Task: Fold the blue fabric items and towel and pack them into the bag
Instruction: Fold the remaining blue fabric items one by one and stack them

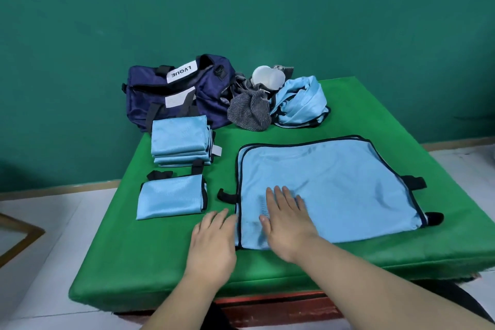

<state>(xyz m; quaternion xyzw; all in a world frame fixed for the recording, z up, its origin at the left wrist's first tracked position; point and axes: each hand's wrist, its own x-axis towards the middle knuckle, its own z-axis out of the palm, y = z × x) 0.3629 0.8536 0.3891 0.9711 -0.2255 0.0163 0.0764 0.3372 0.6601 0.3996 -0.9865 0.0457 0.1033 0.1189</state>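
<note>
A: The fingers (278,197) of the right hand (288,225), how do they lie?

B: Straight and spread. The palm is flat on the light-blue fabric sheet (348,190), close to its left hem, and they grasp nothing.

A: And the left hand (211,238)?

B: Flat too, fingers extended and holding nothing. It rests on the green table cover (120,262), just beside that black-trimmed hem.

A: Where is the sheet?

B: Spread out toward the table's near right corner, with black loops sticking out at its sides.

A: The other pieces?

B: A stack of folded blue pieces (180,143) lies by the left edge, with a single folded piece (171,199) just nearer. Along the far edge lie a crumpled blue piece (300,102) and a grey striped towel (250,112), touching each other, with a white plastic tub (267,76) behind. The navy duffel bag (174,91) sits at the far left corner.
</note>
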